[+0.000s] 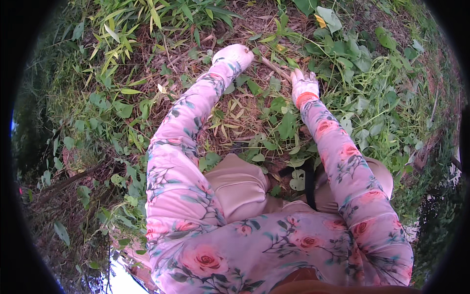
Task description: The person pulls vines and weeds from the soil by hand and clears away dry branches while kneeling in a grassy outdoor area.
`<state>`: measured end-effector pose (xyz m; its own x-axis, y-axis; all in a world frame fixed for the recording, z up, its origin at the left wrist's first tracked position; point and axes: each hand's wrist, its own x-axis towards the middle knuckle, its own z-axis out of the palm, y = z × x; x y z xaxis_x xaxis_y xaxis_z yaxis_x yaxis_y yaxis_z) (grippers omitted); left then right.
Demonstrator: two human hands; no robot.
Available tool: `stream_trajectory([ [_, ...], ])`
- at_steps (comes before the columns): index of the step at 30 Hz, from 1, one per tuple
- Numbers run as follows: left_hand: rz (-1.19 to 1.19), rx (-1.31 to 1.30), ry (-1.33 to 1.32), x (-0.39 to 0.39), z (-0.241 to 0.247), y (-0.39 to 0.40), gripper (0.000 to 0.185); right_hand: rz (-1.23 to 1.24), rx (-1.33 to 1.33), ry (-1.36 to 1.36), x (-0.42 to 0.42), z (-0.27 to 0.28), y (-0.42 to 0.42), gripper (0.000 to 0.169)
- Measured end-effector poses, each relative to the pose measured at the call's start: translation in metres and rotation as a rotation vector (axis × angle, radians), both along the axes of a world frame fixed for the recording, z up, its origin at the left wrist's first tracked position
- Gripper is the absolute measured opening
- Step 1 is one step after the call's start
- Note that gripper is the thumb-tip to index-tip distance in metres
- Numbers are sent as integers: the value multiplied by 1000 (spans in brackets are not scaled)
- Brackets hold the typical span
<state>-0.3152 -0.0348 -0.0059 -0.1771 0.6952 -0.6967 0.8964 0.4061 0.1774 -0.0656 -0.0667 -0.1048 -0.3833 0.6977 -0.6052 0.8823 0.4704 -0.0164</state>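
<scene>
My left hand [235,55], in a whitish glove, is curled low over the ground at the upper middle. Its fingers are largely hidden, and whether they grip anything does not show. A thin brown stick or root [273,67] runs from beside it down to the right. At that piece's lower end is my right hand [305,83], in a pale glove with an orange cuff, its fingers stretched out and somewhat apart. Whether it touches the stick is unclear. Broad green vine leaves [287,125] grow below and between the two hands.
Tangled vines [367,95] spread on the right. Narrow-leaved plants [187,11] stand at the top, with dry stems and litter [242,22] beside them. A dark branch [69,182] lies at the lower left. My knees [238,180] are bent close to the plants.
</scene>
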Motion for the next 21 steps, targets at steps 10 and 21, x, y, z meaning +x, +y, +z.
stream_trajectory([
  [10, 166, -15, -503, 39, 34, -104, 34, 56, -125, 108, 4, 24, 19, 64],
  [21, 923, -199, -854, 62, 35, -180, 22, 116, -64, 83, 0, 46, 9, 67],
])
